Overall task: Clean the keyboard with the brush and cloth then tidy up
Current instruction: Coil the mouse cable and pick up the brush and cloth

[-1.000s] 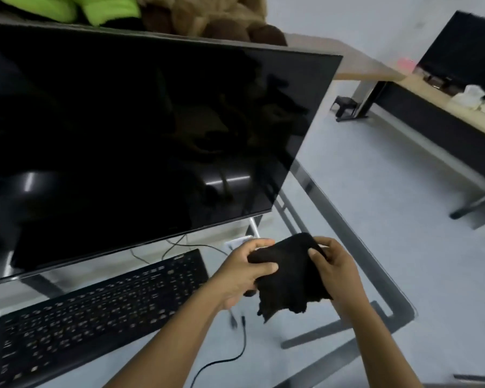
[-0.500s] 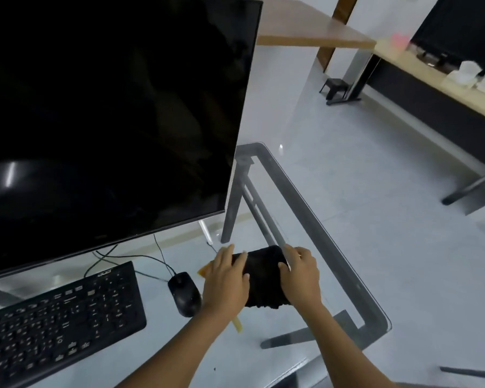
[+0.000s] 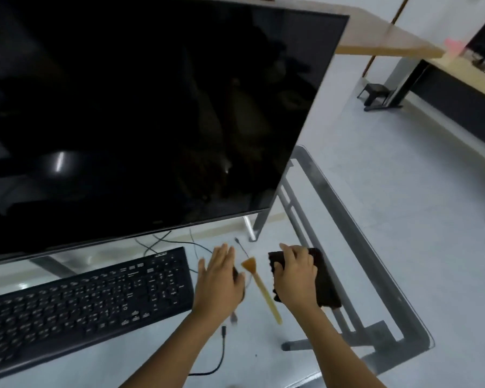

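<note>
Item: cloth (image 3: pixel 324 278). Dark, folded, flat on the glass desk (image 3: pixel 381 278) near its right edge. Your right hand (image 3: pixel 296 273) rests on its left half, fingers spread and pressing down, palm flat, not curled around anything.

Item: brush (image 3: pixel 261 287). Yellow handle, fan-shaped bristles pointing toward the monitor (image 3: pixel 151 107). It lies on the glass between your two hands, just left of the cloth and not touching it as far as can be seen.

Item: keyboard (image 3: pixel 81 301). Black, at the left of the desk, below the screen, nothing on it.

Item: mouse (image 3: pixel 235 273). Mostly hidden under your left hand (image 3: pixel 219 284), which is open with fingers extended, lying over it; whether the hand grips it cannot be told.

Item: loose cable (image 3: pixel 221 354). Trails across the near glass.

Step in hand, as judged: tidying, squaring the tools at the right side. To do it well, smooth the cloth with a flat palm so the fold holds, keep its edge parallel to the desk rim, and leave the brush straight alongside. Lift your hand straight up so the cloth does not drag.
</note>
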Demonstrator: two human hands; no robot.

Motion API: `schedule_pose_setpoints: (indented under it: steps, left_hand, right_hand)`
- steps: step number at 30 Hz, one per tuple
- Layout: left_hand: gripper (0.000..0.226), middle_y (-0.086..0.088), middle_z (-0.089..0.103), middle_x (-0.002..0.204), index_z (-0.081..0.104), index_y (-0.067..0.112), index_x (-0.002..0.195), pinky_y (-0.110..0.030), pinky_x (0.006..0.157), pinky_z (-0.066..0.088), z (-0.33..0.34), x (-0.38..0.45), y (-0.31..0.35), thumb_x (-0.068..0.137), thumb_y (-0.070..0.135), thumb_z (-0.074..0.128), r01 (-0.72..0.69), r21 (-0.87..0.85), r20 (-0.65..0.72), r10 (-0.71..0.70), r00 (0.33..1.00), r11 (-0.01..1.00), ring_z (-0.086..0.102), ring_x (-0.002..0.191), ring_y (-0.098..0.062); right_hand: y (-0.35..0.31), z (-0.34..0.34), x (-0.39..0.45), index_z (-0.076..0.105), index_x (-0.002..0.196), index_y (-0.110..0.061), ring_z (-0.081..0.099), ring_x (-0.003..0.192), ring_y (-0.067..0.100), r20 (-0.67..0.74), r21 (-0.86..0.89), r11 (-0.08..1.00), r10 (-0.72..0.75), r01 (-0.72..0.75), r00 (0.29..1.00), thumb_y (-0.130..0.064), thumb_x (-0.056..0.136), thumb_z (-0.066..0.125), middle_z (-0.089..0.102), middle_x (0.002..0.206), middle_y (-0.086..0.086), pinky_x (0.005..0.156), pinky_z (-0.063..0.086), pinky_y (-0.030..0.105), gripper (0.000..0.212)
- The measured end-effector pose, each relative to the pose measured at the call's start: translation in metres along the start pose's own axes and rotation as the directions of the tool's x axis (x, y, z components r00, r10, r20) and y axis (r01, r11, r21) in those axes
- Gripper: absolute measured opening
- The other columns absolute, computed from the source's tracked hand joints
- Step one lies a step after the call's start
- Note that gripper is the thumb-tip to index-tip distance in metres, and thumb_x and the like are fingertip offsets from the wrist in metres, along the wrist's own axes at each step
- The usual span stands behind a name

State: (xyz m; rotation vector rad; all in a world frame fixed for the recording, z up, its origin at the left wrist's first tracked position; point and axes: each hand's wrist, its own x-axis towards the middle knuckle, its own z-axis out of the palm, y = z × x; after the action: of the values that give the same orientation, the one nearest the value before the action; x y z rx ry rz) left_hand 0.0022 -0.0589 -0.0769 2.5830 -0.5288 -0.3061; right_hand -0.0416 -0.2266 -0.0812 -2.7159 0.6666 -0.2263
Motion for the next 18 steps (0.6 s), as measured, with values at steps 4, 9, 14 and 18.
schedule_pose_setpoints:
  steps: [4,9,14,18]
  left_hand:
    - [0.063,0.001,0.013,0.159,0.019,0.015,0.151,-0.041,0.119,0.001,-0.048,-0.029,-0.068,0.098,0.040,0.041,0.142,-0.049,-0.121,-0.147,0.982,0.989,0.005,0.147,-0.013]
    - [0.063,-0.001,0.016,0.159,0.020,0.012,0.151,-0.042,0.119,0.002,-0.101,-0.081,-0.158,0.098,0.038,0.043,0.281,-0.079,-0.183,-0.291,0.939,0.956,0.008,0.147,-0.014]
    - [0.065,-0.005,0.021,0.157,0.024,0.007,0.149,-0.046,0.117,0.011,-0.126,-0.137,-0.239,0.095,0.032,0.050,0.429,-0.204,-0.237,-0.469,0.851,0.880,0.013,0.146,-0.019]
    - [0.066,-0.015,0.033,0.148,0.031,0.000,0.142,-0.052,0.109,0.028,-0.132,-0.169,-0.289,0.090,0.028,0.058,0.574,-0.233,-0.250,-0.619,0.745,0.785,0.031,0.137,-0.032]
  right_hand:
    - [-0.077,0.019,-0.018,0.058,0.128,-0.012,0.055,0.108,0.035,0.044,0.087,0.988,-0.133,0.129,0.990,-0.012,0.086,0.064,0.056,0.120,0.014,0.089,0.045,0.045,0.042]
    - [-0.158,0.040,-0.051,0.054,0.132,-0.014,0.052,0.114,0.034,0.085,0.133,0.973,-0.203,0.191,0.975,-0.015,0.087,0.062,0.054,0.124,0.013,0.094,0.044,0.046,0.046]
    - [-0.194,0.059,-0.087,0.052,0.133,-0.009,0.053,0.110,0.036,0.118,0.156,0.963,-0.239,0.220,0.964,-0.011,0.086,0.063,0.053,0.127,0.016,0.094,0.047,0.046,0.048]
    - [-0.198,0.070,-0.105,0.048,0.137,-0.010,0.050,0.115,0.037,0.168,0.066,0.985,-0.171,0.162,0.971,-0.016,0.087,0.062,0.048,0.135,0.015,0.096,0.045,0.048,0.053]
